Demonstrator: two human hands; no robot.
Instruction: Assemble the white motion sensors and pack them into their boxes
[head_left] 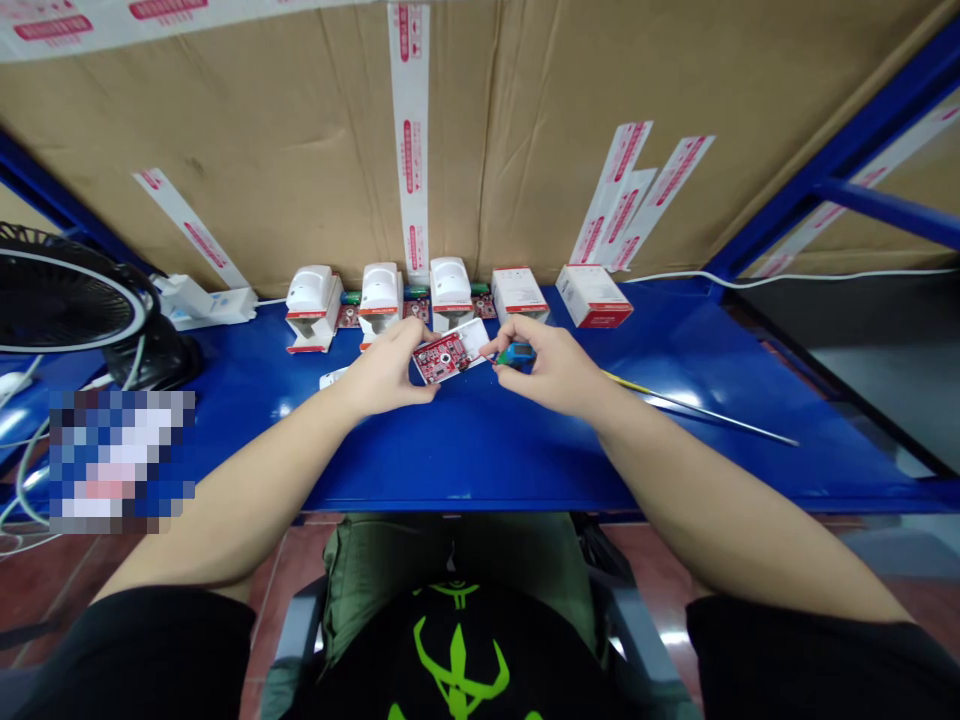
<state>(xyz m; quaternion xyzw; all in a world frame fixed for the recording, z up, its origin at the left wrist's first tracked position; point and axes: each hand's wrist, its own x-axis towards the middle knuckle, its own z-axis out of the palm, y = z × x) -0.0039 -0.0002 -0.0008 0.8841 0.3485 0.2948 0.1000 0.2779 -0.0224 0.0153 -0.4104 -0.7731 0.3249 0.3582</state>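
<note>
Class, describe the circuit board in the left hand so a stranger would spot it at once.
On the blue table, look in front of the row of boxes, near the middle. There the left hand grips a white casing carrying a red circuit board. Unlike the red boards back among the boxes, this one is held in a hand.

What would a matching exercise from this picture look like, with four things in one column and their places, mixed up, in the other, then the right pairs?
Things:
1. red circuit board
2. black fan
3. blue-and-green object
4. thin rod with a yellow end

Places:
A. in the grip of the right hand
B. lying on the blue table, to the right of both hands
C. in the grip of the left hand
D. at the far left of the picture

Right pairs: 1-C, 2-D, 3-A, 4-B
</note>
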